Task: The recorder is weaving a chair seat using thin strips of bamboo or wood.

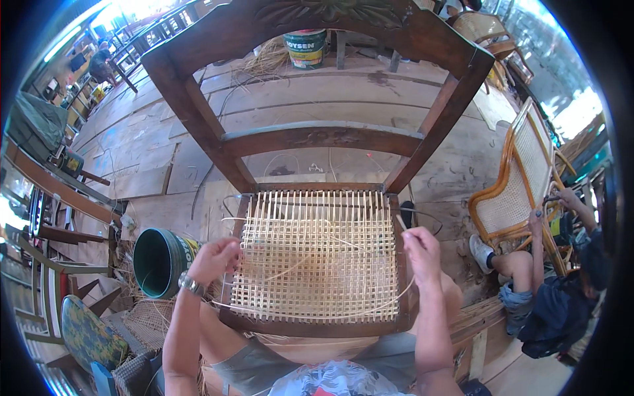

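Note:
A dark wooden chair frame (323, 138) stands before me, its seat facing up between my knees. Light cane strands form an open grid, the woven seat (317, 264). Toward the backrest, the strands mostly run lengthwise with few crossings. My right hand (422, 254), beside the seat's right rail, pinches a thin cane strand (401, 223) whose end pokes up past the fingers. A long loose strand (370, 309) curves across the front of the weave. Next to the left rail, my left hand (214, 261) is closed with fingertips together; what it grips is hidden.
A dark green bucket (158, 261) lies tipped at my left, near cane scraps and a patterned cushion (92, 336). Another bucket (306, 49) stands beyond the chair. At right, a person (548, 284) sits by a cane-panelled chair (515, 178). Wooden boards (284, 99) cover the floor.

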Demonstrator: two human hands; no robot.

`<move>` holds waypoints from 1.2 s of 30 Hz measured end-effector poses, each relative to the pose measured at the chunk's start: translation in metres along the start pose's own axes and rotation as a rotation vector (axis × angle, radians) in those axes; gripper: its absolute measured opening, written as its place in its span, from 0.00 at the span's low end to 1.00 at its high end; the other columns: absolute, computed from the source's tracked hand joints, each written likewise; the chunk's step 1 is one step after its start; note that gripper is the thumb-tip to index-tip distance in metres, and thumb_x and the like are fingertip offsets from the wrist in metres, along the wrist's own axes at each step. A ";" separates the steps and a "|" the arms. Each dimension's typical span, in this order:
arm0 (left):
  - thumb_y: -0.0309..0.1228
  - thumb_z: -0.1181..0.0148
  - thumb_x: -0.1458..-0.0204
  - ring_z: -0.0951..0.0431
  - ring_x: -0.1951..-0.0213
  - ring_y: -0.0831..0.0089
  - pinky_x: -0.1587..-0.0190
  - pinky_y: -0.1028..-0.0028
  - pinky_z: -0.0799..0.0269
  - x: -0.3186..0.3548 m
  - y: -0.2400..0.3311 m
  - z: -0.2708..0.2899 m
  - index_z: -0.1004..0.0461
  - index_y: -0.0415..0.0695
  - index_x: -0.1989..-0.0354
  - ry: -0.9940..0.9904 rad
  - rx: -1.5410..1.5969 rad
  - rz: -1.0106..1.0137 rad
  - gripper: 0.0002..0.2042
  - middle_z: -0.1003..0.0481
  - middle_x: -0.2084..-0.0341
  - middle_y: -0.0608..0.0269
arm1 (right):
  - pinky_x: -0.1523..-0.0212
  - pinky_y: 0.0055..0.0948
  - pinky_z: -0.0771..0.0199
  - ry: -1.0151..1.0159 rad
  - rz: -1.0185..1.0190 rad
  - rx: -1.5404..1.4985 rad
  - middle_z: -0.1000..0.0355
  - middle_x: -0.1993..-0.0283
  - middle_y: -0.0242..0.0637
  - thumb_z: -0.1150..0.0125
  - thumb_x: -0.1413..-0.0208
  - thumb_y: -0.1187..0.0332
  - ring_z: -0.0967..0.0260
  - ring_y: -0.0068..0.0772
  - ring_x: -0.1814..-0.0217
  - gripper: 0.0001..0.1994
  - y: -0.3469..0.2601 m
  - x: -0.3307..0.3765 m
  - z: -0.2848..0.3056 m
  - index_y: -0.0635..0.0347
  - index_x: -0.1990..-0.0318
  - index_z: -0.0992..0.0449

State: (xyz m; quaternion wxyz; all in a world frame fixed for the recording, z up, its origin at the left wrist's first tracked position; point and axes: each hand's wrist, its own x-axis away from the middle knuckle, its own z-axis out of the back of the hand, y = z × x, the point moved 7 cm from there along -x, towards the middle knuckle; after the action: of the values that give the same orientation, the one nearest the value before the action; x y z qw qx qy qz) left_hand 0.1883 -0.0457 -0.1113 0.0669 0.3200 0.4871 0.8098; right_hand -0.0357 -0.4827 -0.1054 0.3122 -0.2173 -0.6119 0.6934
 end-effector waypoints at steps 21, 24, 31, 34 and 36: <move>0.43 0.34 0.48 0.23 0.72 0.59 0.66 0.63 0.30 -0.127 0.030 0.048 0.19 0.40 0.67 0.331 -0.533 -0.488 0.15 0.21 0.75 0.52 | 0.82 0.18 0.47 -0.253 -0.249 0.093 0.33 0.72 0.26 0.43 0.34 0.67 0.44 0.13 0.81 0.05 0.070 -0.118 0.021 0.57 0.62 0.27; 0.41 0.34 0.47 0.26 0.74 0.67 0.67 0.68 0.32 -0.130 0.016 0.057 0.19 0.40 0.66 0.306 -0.455 -0.396 0.15 0.23 0.77 0.57 | 0.76 0.18 0.42 -0.161 0.003 0.305 0.35 0.74 0.22 0.42 0.36 0.70 0.43 0.13 0.76 0.05 0.052 -0.121 0.042 0.58 0.64 0.26; 0.40 0.32 0.49 0.21 0.72 0.63 0.66 0.69 0.28 -0.127 -0.016 0.098 0.18 0.42 0.66 0.450 -0.416 -0.266 0.13 0.20 0.75 0.55 | 0.71 0.17 0.41 -0.135 -0.008 0.338 0.33 0.73 0.22 0.39 0.39 0.71 0.41 0.12 0.72 0.04 0.035 -0.110 0.053 0.61 0.64 0.23; 0.38 0.30 0.50 0.19 0.71 0.63 0.66 0.69 0.26 -0.119 -0.028 0.140 0.17 0.43 0.66 0.604 -0.495 -0.348 0.11 0.19 0.74 0.56 | 0.72 0.17 0.41 -0.114 -0.055 0.345 0.33 0.74 0.22 0.39 0.39 0.72 0.41 0.12 0.72 0.03 0.032 -0.105 0.075 0.61 0.64 0.22; 0.40 0.30 0.50 0.18 0.70 0.64 0.65 0.68 0.26 -0.112 -0.031 0.157 0.17 0.45 0.66 0.669 -0.518 -0.342 0.11 0.19 0.73 0.56 | 0.77 0.16 0.48 -0.094 -0.024 0.341 0.33 0.75 0.21 0.38 0.39 0.70 0.45 0.10 0.77 0.04 0.027 -0.100 0.091 0.59 0.63 0.21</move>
State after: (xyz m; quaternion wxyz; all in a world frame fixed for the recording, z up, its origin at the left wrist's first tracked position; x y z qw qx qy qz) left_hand 0.3617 0.0398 -0.1375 0.1163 -0.0713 0.3094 0.9411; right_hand -0.0312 -0.6192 -0.1257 0.3238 -0.1215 -0.5018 0.7929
